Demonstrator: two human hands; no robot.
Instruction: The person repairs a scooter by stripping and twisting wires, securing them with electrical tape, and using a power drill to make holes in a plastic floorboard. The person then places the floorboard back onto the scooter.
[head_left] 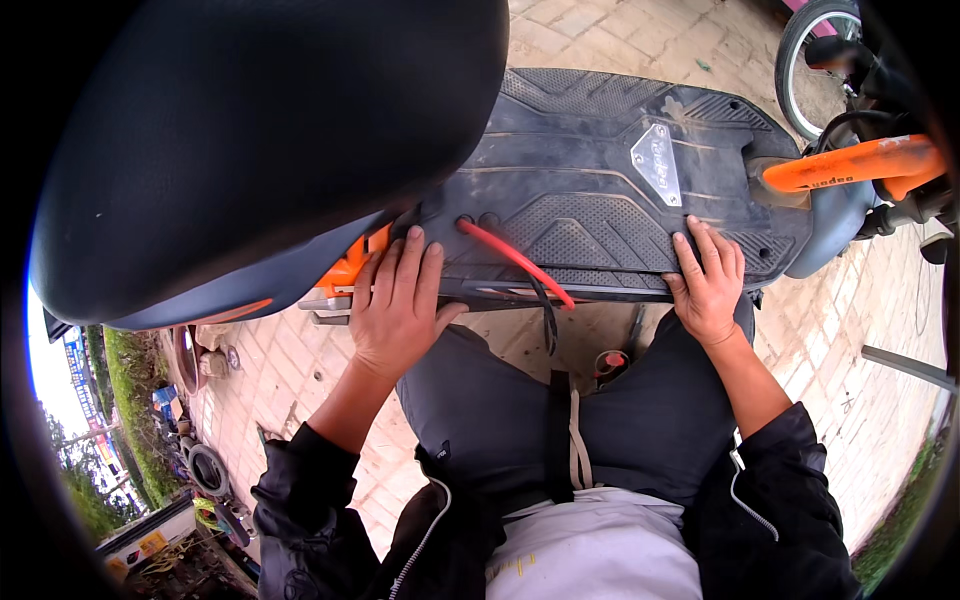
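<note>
An electric scooter with a dark textured footboard (590,215) lies across in front of my knees. My left hand (398,305) rests palm down at the near edge of the board, fingers stretched out beside an orange frame part (350,262) under the black seat (270,140). My right hand (710,278) lies on the near edge further right, fingers extended over the mat and thumb at the rim. Between the hands a thick red cable (515,262) comes out of the board and hangs over its edge, with a black cable (547,312) below. Neither hand holds anything.
An orange front tube (850,165) rises at the right, with a spoked wheel (808,70) behind it. A red round item (610,366) is on the brick paving between my legs. Old tyres (207,470) and clutter lie at the lower left; a metal bar (905,367) is at right.
</note>
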